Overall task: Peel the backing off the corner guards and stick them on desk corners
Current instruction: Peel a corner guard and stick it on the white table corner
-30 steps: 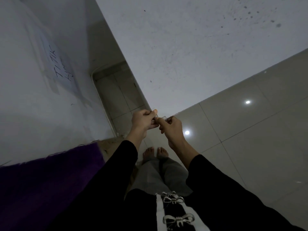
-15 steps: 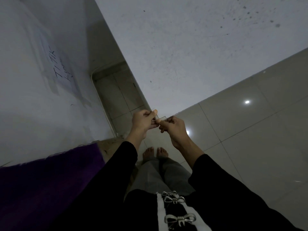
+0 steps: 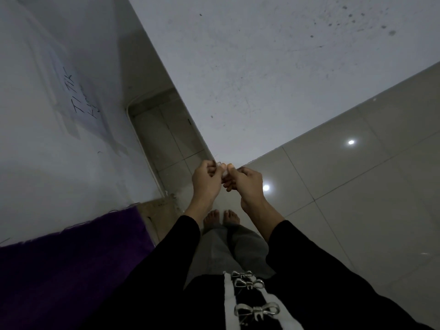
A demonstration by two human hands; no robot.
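Right hand (image 3: 247, 184) neared left hand (image 3: 206, 184), corner guard (image 3: 224, 173) between both grips.

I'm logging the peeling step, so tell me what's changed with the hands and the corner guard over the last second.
The left hand dropped slightly toward the right hand and its outstretched finger curled in. The fingertips now meet, so the clear corner guard is mostly hidden between them. Both hands still pinch it by the desk corner. Desk, paper and purple cloth are unchanged.

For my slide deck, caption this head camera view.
Left hand and right hand pinch a small corner guard at the desk corner.
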